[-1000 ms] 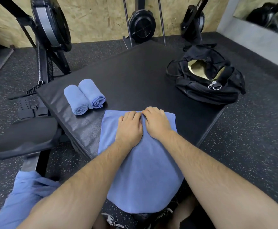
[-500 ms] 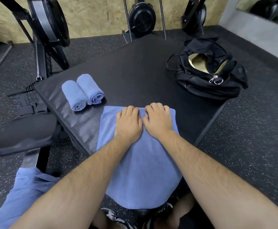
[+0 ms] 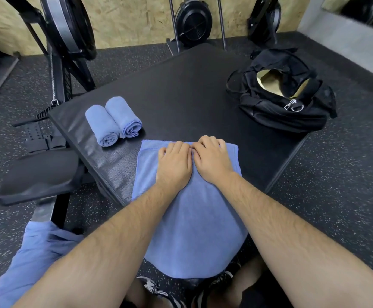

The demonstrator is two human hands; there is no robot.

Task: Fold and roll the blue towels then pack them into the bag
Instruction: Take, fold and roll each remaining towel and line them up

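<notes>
A folded blue towel [image 3: 190,218] lies on the near corner of the black padded platform [image 3: 181,92] and hangs over its front edge. My left hand [image 3: 173,165] and my right hand [image 3: 212,162] sit side by side at the towel's far edge, fingers curled down onto that edge and pinching it. Two rolled blue towels [image 3: 102,125] [image 3: 124,117] lie together to the left, apart from my hands. The black bag [image 3: 285,107] sits open at the platform's right corner, showing a tan lining.
More loose blue cloth [image 3: 34,258] lies low at the left by my leg. A black machine seat [image 3: 39,172] and a flywheel frame [image 3: 68,25] stand left of the platform. Speckled rubber floor surrounds it.
Half a second ago my fingers lay flat on the towel's far edge; now they are curled over it. The hands stay in the same spot on the towel.
</notes>
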